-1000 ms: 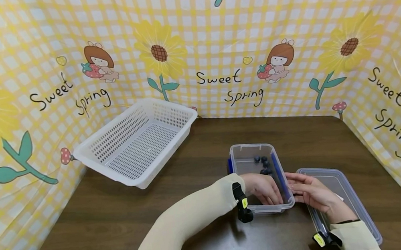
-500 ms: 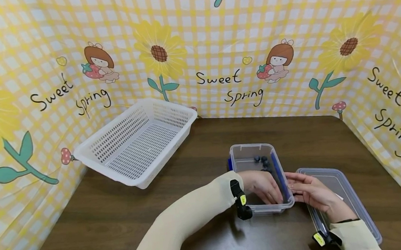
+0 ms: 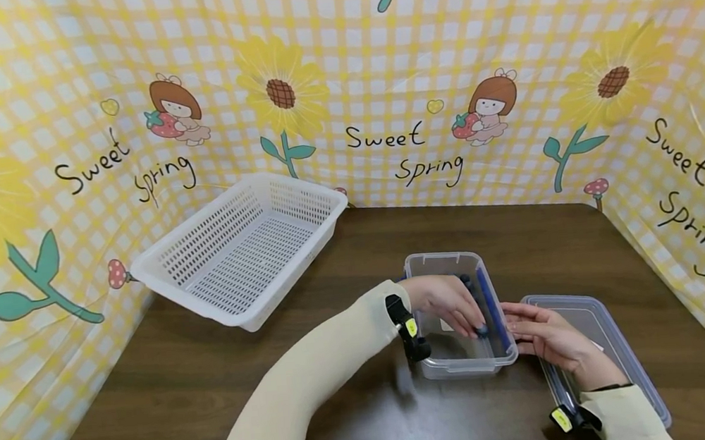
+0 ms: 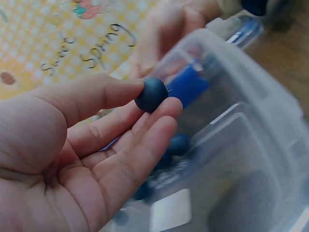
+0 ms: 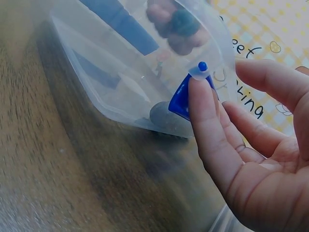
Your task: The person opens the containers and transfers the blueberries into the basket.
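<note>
A clear plastic box [image 3: 465,365] with blue side clips stands on the dark wooden table. Inside it my left hand [image 3: 453,304] pinches one dark blueberry [image 4: 151,94] between thumb and fingertips; the same blueberry [image 3: 481,330] shows at the box's right wall. Other blueberries [image 4: 177,144] lie on the box floor below the hand. My right hand [image 3: 545,337] has straight fingers against the box's right side, the thumb [image 5: 205,123] pressing the blue clip [image 5: 179,102]. The box [image 5: 135,72] looks tilted in the right wrist view.
The box's clear lid [image 3: 619,343] lies flat under my right forearm at the right. A white slotted basket [image 3: 237,249] sits at the back left, its near edge over the table [image 3: 153,395]. A yellow checked curtain [image 3: 338,72] walls in the table.
My left hand has moved from the box's near end toward its middle and now holds a blueberry at its fingertips. The right hand has stayed against the box's side.
</note>
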The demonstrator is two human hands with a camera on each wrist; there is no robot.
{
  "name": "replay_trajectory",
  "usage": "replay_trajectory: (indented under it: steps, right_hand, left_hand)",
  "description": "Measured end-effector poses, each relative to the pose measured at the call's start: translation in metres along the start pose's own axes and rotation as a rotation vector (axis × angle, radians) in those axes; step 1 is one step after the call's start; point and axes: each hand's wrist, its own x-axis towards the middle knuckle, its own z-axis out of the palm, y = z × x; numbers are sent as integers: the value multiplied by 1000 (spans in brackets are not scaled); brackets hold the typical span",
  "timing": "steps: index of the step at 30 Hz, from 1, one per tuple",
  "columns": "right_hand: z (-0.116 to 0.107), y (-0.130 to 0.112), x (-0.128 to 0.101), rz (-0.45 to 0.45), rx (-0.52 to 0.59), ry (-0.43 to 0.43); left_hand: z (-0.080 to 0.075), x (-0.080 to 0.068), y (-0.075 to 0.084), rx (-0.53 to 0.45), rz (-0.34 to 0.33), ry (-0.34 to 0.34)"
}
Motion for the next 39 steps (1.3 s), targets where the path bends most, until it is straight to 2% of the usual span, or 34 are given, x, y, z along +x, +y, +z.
replay_trajectory:
  steps: [4, 13, 22, 29, 39]
  right_hand:
    - [0, 0, 0, 1, -4, 8]
    - [-1, 1, 1, -7, 10, -2]
    - [-1, 1, 0, -8, -2, -3]
    - [-1, 1, 0, -9, -7, -2]
    - [1, 1, 1, -20, -6, -18]
  left_hand:
    - [-11, -10, 8, -32, 25, 36]
    - [-42, -41, 17, 2, 83, 90]
    - [-80, -77, 20, -18, 106, 221]
    - [-112, -105, 15, -70, 145, 300]
    - [-155, -141, -1, -170, 164, 462]
